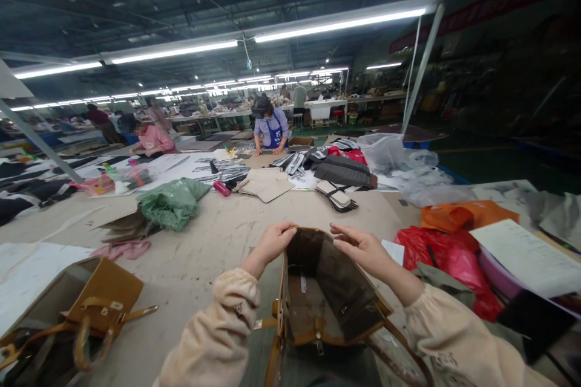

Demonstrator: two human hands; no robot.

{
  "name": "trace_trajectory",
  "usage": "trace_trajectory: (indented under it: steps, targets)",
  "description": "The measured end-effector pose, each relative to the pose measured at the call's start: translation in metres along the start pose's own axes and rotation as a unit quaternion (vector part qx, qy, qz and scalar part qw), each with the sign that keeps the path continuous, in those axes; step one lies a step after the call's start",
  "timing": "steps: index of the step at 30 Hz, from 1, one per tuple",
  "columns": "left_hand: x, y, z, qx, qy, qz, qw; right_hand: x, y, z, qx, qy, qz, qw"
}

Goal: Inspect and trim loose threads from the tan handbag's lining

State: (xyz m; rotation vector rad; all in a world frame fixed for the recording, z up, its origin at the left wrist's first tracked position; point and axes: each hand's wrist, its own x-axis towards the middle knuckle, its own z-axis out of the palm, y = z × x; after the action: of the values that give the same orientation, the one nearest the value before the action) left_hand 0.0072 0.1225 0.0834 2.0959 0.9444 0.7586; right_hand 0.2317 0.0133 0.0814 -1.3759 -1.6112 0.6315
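Handbag (327, 290) in tan leather is held open at its far rim by both hands, with the mouth turned up toward the camera so that the dark lining is seen. The left hand (272, 242) is closed on the far left corner of the rim, the fingers curled over the edge and pinching it. The right hand (361, 248) is laid on the far right part of the same rim; its fingers are stretched along the edge and bent over it, and a full pinch cannot be told. Between the two hands only a short piece of the rim is left free. The bag stands on the worktable (213, 248), directly below the grip and near the wearer's body. Well to the left of the grip, a second tan handbag (97, 305) is lying on its side. To the right of the grip, red plastic (447, 260) and an orange bag (467, 214) are found, just beside the right sleeve. Beyond the grip, a green bag (172, 202) and stacked beige pieces (265, 184) are placed. Far behind, a person in a blue apron (271, 128) is bent over the table.
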Motion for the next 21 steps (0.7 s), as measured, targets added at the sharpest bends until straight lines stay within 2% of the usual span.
trace_trajectory:
  steps: [3, 5, 7, 9, 10, 12, 14, 17, 19, 21]
  targets:
    - [-0.002, 0.004, -0.003, -0.02, -0.023, 0.01, 0.999, -0.001, -0.004, -0.002, -0.027, 0.009, -0.033, 0.999]
    - [-0.004, 0.007, -0.007, -0.049, -0.055, 0.011, 0.997, -0.004, -0.002, -0.002, 0.002, 0.029, -0.011, 1.0]
    - [-0.006, 0.013, -0.009, -0.057, -0.103, 0.007, 0.993, -0.01, 0.002, 0.003, 0.074, 0.058, 0.043, 0.995]
    - [-0.005, 0.021, -0.009, -0.013, -0.156, 0.001, 0.988, -0.016, 0.004, 0.012, 0.166, 0.068, 0.094, 0.979]
    - [-0.003, 0.025, -0.008, 0.016, -0.161, -0.001, 0.987, -0.018, 0.005, 0.017, 0.211, 0.06, 0.11, 0.969]
    - [0.004, 0.03, -0.002, 0.074, -0.176, -0.001, 0.982, -0.019, 0.011, 0.026, 0.292, 0.062, 0.117, 0.947]
    - [0.011, 0.032, 0.003, 0.119, -0.192, -0.004, 0.974, -0.022, 0.022, 0.03, 0.335, 0.102, 0.12, 0.929]
    - [0.018, 0.03, 0.007, 0.153, -0.2, -0.006, 0.968, -0.041, 0.052, 0.024, 0.246, 0.173, 0.154, 0.941]
    - [0.021, 0.026, 0.005, 0.183, -0.189, -0.004, 0.965, -0.068, 0.079, 0.012, 0.141, 0.203, 0.19, 0.95]
    - [0.023, 0.024, 0.003, 0.217, -0.178, -0.001, 0.96, -0.1, 0.11, -0.005, 0.086, 0.228, 0.22, 0.945]
